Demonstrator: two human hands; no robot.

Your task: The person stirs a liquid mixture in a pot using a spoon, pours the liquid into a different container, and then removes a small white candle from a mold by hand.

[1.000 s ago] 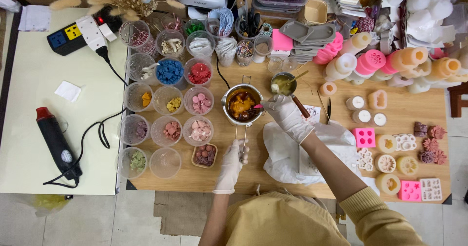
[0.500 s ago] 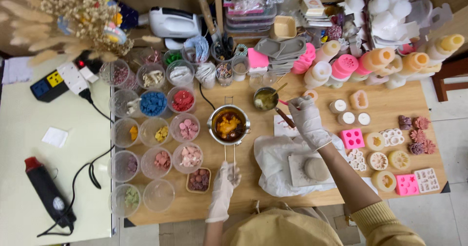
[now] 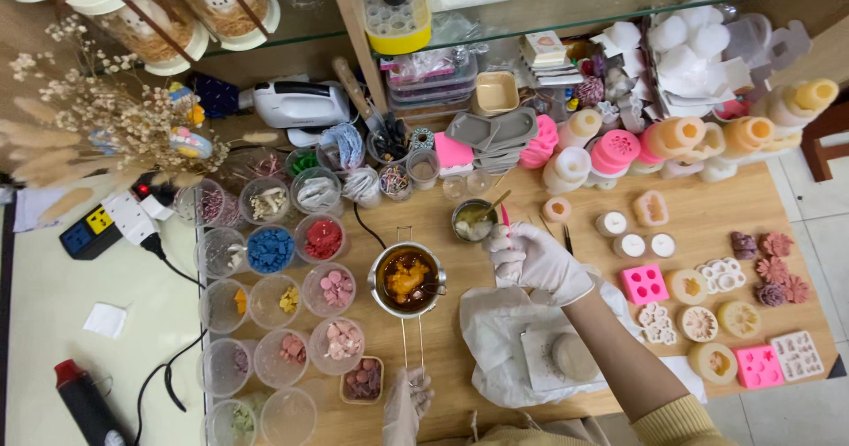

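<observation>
Holding the pot (image 3: 408, 278) by its wire handle, our left hand (image 3: 405, 404) stayed clamped at the counter's (image 3: 460, 335) near edge, as a second before. The pot sat mid-counter, orange wax lumps inside. Beyond it, our right hand (image 3: 537, 260) had drawn back from the pot toward the small cup (image 3: 473, 220), fingers curled, apparently on a thin stick.

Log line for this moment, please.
left hand: holds pot handle | right hand: gloved, by small cup | pot: orange wax
</observation>
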